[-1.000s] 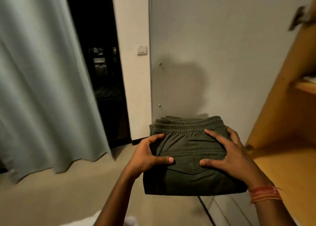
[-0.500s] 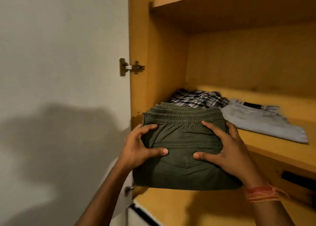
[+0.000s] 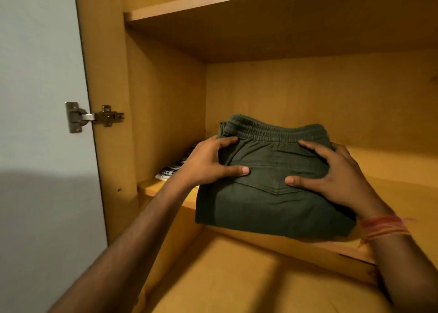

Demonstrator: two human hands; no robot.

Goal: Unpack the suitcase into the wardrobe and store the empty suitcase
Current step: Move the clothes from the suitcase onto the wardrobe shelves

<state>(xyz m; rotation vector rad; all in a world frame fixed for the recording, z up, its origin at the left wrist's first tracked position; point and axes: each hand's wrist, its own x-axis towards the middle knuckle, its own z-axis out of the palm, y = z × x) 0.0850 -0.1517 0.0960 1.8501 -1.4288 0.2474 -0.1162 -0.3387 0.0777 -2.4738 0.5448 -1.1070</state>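
Nearest, below the shelf: a bare lower board, with both forearms reaching over it. A red thread band sits on the right wrist, just short of the shelf's front edge. Left hand and right hand hold folded green trousers by the two sides. The thumbs lie flat on top near the back pocket and the forefingers spread up toward the elastic waistband. The other fingers curl round the edges, out of sight beneath. The trousers lie level over the shelf, near edge hanging past its front lip; cannot tell whether the cloth touches the board yet. Change: a second ago the bundle was carried well away from the shelf, and half a second ago it was short of the front edge. Now it is over the shelf, same grip. A grey garment seen on the shelf then is out of sight, probably under the trousers, not certain. Judgement: only set-down and release are left for this item. The suitcase is not in view, so what remains packed is unknown. At the shelf's left end a checked cloth peeks out behind the left hand. Left of the shelf stands the open door with its steel hinge. Above the shelf is the top shelf. No brand, label or writing is readable.
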